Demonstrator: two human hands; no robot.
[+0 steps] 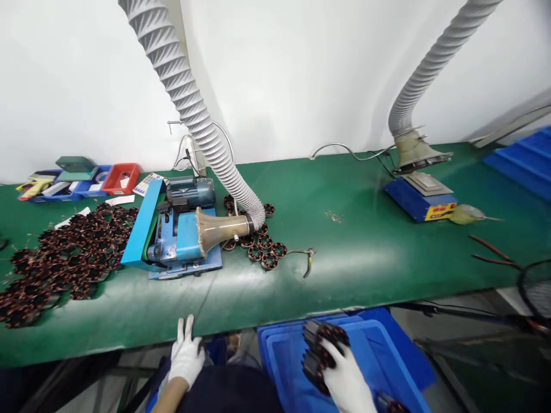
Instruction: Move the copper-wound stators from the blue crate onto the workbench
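My right hand (346,376), in a white glove, grips several copper-wound motor stators (318,367) above a blue plastic bin (387,344). Part of another stator (394,403) shows lower in the bin, beside my wrist. My left hand (186,357), also gloved, is at the table's front edge with two fingers stretched out and apart. Something dark shows by its thumb, too small to make out. A large pile of stators (73,252) lies on the green table (344,269) at the left.
A blue belt grinding machine (185,229) stands under a ribbed duct (193,109). Stators (269,261) and pliers (308,264) lie to its right. A blue box heater (422,198) sits beneath another duct (422,69). Small parts trays (120,179) stand at back left.
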